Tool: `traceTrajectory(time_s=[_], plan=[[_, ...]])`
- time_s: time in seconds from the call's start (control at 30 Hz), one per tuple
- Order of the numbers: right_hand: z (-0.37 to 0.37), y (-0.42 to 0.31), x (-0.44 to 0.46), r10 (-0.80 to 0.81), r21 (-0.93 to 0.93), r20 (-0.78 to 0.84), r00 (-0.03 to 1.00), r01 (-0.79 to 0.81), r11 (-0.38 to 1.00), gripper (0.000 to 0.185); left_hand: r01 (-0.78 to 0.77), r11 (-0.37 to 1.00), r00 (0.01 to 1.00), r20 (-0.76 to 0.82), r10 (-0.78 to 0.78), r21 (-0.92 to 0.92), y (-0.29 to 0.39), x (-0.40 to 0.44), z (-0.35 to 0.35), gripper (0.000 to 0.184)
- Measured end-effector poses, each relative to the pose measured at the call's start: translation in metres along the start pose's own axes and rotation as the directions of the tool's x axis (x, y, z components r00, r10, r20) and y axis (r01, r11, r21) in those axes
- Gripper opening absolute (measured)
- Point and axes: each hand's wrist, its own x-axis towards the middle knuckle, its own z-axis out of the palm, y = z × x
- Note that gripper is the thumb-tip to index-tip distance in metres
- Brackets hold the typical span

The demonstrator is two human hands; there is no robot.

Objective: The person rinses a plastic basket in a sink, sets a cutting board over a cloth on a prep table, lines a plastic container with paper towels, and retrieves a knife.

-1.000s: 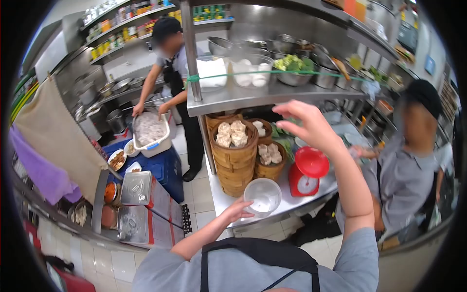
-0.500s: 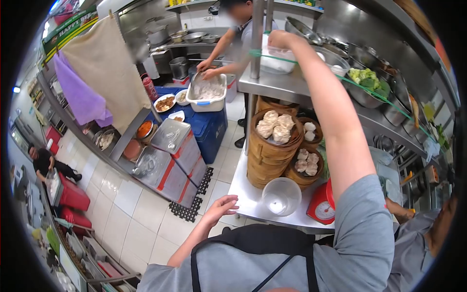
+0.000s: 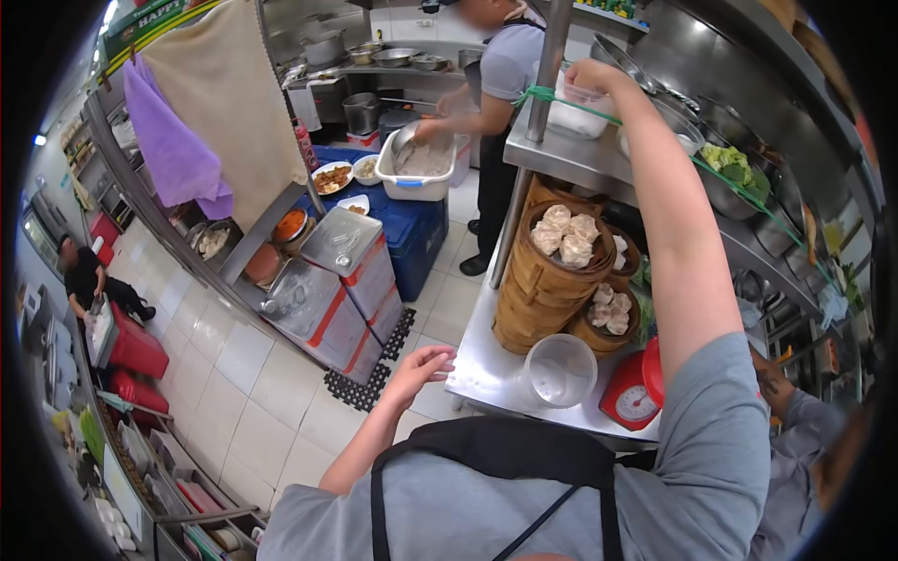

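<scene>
My right hand point(image 3: 597, 79) reaches up to a clear plastic container point(image 3: 578, 119) of white stuff on the steel shelf. Its fingers dip at the container's rim and are hidden from me. Below, my left hand point(image 3: 421, 370) hangs beside the table's edge, fingers loosely apart and holding nothing. Near it on the steel table stands an empty clear plastic tub point(image 3: 558, 371). Behind the tub rises a stack of bamboo steamers point(image 3: 538, 299), topped with pale dumplings point(image 3: 567, 236). More dumplings point(image 3: 611, 310) sit in a lower steamer. A red kitchen scale point(image 3: 633, 389) is right of the tub.
A green cord point(image 3: 540, 93) is tied round the shelf post and runs along the shelf's front. A bowl of green vegetables point(image 3: 732, 168) sits farther right. Across the aisle, a co-worker point(image 3: 510, 70) works over a white tub point(image 3: 418, 187). Another person's arm point(image 3: 774, 383) shows at right.
My view has shifted, so the table and shelf appear farther right. The co-worker across the aisle stands more into view. My right hand stays at the container; my left hand stays low.
</scene>
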Motion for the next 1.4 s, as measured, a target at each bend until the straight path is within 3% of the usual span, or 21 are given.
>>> traceTrajectory(time_s=[0.1, 0.17, 0.23, 0.3, 0.37, 0.43, 0.5, 0.63, 0.67, 0.73, 0.83, 0.9, 0.97, 1.0, 1.07, 1.17, 1.23, 1.3, 1.33, 1.37, 1.4], plan=[[-0.011, 0.0, -0.025, -0.09, 0.153, -0.207, 0.974, 0.123, 0.98, 0.007, 0.024, 1.0, 0.999, -0.021, -0.024, -0.004, -0.002, 0.002, -0.006, 0.031], [-0.02, 0.01, -0.033, -0.082, 0.222, -0.245, 0.966, 0.138, 0.965, 0.011, 0.025, 1.0, 1.0, -0.007, -0.025, 0.017, 0.001, 0.002, -0.007, 0.03], [-0.025, 0.018, -0.046, -0.137, 0.325, -0.498, 0.857, 0.33, 0.886, 0.013, 0.053, 0.998, 0.998, -0.015, -0.053, 0.016, 0.004, 0.003, -0.007, 0.03], [-0.035, 0.025, -0.067, -0.097, 0.43, -0.465, 0.88, 0.321, 0.844, 0.015, 0.048, 0.998, 0.999, 0.007, -0.049, 0.03, 0.005, 0.007, -0.007, 0.029], [-0.036, 0.026, -0.092, -0.048, 0.589, -0.569, 0.821, 0.448, 0.672, 0.013, 0.021, 0.999, 0.999, 0.024, -0.021, 0.029, 0.01, 0.011, -0.005, 0.03], [-0.037, 0.034, -0.107, -0.003, 0.62, -0.581, 0.814, 0.446, 0.645, 0.012, 0.012, 0.999, 0.999, 0.034, -0.013, 0.049, 0.02, 0.014, 0.002, 0.029], [-0.037, 0.042, -0.126, -0.131, 0.728, -0.595, 0.793, 0.601, 0.329, 0.014, -0.045, 0.995, 0.996, 0.085, 0.037, 0.092, 0.027, 0.02, 0.007, 0.029], [-0.02, 0.036, -0.173, -0.074, 0.728, -0.657, 0.751, 0.656, 0.199, 0.014, -0.175, 0.974, 0.977, 0.148, 0.153, 0.147, 0.061, 0.026, 0.023, 0.029], [-0.014, 0.035, -0.182, -0.07, 0.73, -0.654, 0.753, 0.653, 0.201, 0.014, -0.252, 0.951, 0.959, 0.177, 0.22, 0.182, 0.069, 0.03, 0.026, 0.028], [0.002, 0.031, -0.198, -0.121, 0.728, -0.683, 0.72, 0.685, -0.033, 0.016, -0.441, 0.849, 0.896, 0.189, 0.401, 0.29, 0.088, 0.038, 0.037, 0.033], [0.026, 0.009, -0.226, -0.067, 0.73, -0.682, 0.728, 0.673, -0.123, 0.02, -0.689, 0.436, 0.647, 0.219, 0.73, 0.579, 0.149, 0.028, 0.073, 0.049], [0.04, -0.007, -0.243, -0.107, 0.742, -0.669, 0.735, 0.656, -0.135, 0.02, -0.756, 0.059, 0.311, 0.278, 0.909, 0.652, 0.183, 0.026, 0.097, 0.056], [0.055, -0.022, -0.258, -0.111, 0.778, -0.629, 0.77, 0.625, -0.069, 0.018, -0.785, -0.106, 0.097, 0.291, 0.952, 0.61, 0.204, 0.026, 0.116, 0.061], [0.063, -0.033, -0.265, -0.118, 0.783, -0.621, 0.775, 0.621, -0.043, 0.014, -0.781, -0.099, 0.107, 0.288, 0.952, 0.617, 0.208, 0.025, 0.121, 0.061], [0.079, -0.043, -0.275, -0.093, 0.803, -0.593, 0.8, 0.596, 0.005, 0.012, -0.607, -0.337, -0.06, 0.381, 0.923, 0.72, 0.213, 0.023, 0.127, 0.062], [0.098, -0.053, -0.28, 0.0, 0.822, -0.564, 0.826, 0.561, 0.093, 0.01, -0.558, -0.377, -0.126, 0.373, 0.919, 0.739, 0.216, 0.008, 0.13, 0.062], [0.106, -0.056, -0.283, 0.063, 0.845, -0.528, 0.847, 0.516, 0.14, 0.011, -0.623, -0.302, -0.121, 0.293, 0.949, 0.721, 0.216, 0.001, 0.13, 0.048], [0.112, -0.061, -0.284, 0.089, 0.855, -0.512, 0.854, 0.497, 0.149, 0.012, -0.603, -0.308, 0.059, 0.426, 0.903, 0.736, 0.214, 0.001, 0.121, 0.027], [0.115, -0.064, -0.284, 0.085, 0.861, -0.497, 0.864, 0.477, 0.177, 0.014, -0.666, -0.242, 0.089, 0.398, 0.913, 0.706, 0.215, -0.004, 0.121, 0.015], [0.117, -0.067, -0.285, 0.081, 0.865, -0.481, 0.873, 0.457, 0.207, 0.016, -0.669, -0.237, 0.096, 0.399, 0.912, 0.704, 0.212, -0.006, 0.12, 0.015], [0.118, -0.072, -0.285, 0.109, 0.867, -0.474, 0.874, 0.441, 0.23, 0.022, -0.751, -0.113, 0.171, 0.358, 0.918, 0.65, 0.209, -0.007, 0.116, 0.014]])
